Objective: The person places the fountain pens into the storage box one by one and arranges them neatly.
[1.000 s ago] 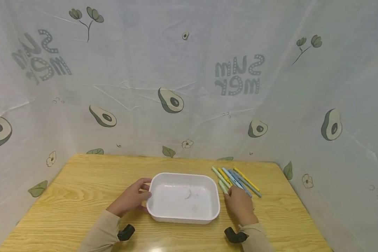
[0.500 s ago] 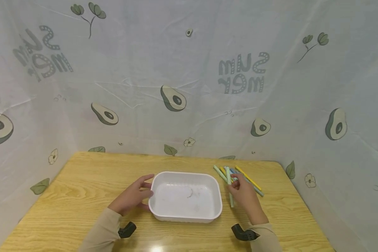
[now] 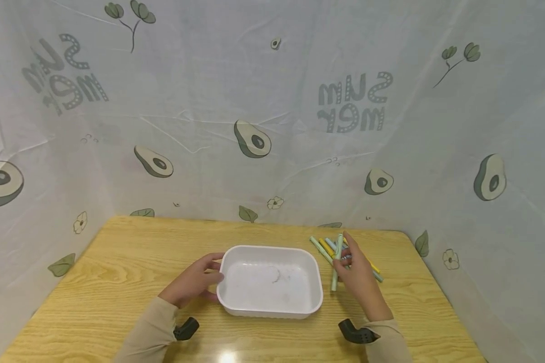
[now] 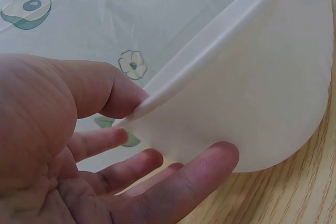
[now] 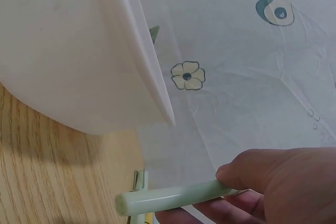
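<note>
A white rectangular plastic tub stands on the table, with only faint marks visible on its bottom. My left hand holds the tub's left end, the thumb at the rim and the fingers against the outer wall, as the left wrist view shows. To the right of the tub, my right hand pinches a light green pen between thumb and fingers, raised over the other pens. Those lie in a loose pile: another light green pen, a yellow pen and several blue and yellow ones, partly hidden behind the hand.
The wooden table spreads around the tub on every side. A pale curtain printed with avocados and flowers hangs behind the table and along both sides. Black wrist mounts sit at both cuffs.
My right hand has picked the light green pen out of the pile and lifted it, turning it nearly upright in the head view. My left hand stays at the tub.
</note>
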### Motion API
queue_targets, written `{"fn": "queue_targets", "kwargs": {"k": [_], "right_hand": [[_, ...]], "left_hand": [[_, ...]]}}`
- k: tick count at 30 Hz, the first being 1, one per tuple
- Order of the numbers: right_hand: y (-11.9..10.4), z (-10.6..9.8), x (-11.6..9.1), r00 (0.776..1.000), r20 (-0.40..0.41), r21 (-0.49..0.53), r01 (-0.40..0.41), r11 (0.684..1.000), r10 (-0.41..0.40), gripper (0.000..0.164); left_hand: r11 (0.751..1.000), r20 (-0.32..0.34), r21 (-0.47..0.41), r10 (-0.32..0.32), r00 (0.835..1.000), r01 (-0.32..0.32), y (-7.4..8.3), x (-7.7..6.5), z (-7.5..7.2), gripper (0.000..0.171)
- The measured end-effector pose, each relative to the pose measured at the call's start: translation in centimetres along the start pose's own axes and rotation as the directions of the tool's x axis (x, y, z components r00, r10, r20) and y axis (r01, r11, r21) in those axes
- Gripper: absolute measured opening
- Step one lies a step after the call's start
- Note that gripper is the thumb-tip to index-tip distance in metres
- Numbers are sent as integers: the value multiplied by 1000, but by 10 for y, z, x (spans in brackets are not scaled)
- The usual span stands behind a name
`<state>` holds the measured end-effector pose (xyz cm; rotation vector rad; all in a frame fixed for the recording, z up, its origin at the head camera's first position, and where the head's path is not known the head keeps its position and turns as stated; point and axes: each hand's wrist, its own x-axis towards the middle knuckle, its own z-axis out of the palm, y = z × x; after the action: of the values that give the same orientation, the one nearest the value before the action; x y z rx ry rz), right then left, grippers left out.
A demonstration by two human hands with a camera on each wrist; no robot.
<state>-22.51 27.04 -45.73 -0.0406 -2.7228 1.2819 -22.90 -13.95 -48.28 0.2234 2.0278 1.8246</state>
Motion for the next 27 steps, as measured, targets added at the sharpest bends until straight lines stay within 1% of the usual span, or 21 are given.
{"fn": "queue_targets", "kwargs": {"k": [5,9,15,20,23,27], "right_hand": [[-1,-3,1,1000,-17,36,-9,999,10,79],[-2,-5,1,1000,-26,60,-12,998,13,82],[-1,-7,0,1000,-11,70,-11,997,11,88],[0,-6,-1,999,20,59,-42,997,41,83],[1,-4,0,999,31,45,-35,998,34,79],[1,-5,-1,1000,19,54,-26,998,25,80]], "left_hand": [[1000,0,6,0,1000,0,0,0,0,59],[1000,-3,9,-2,1000,2,-1,0,0,59],[1000,-1,8,-4,1000,4,-2,2,1,59],[1000,3,18,-1,1000,1,-2,3,2,59],[1000,3,22,2,1000,-2,-3,3,2,59],[1000,5,24,1,1000,-2,-3,3,2,58]]}}
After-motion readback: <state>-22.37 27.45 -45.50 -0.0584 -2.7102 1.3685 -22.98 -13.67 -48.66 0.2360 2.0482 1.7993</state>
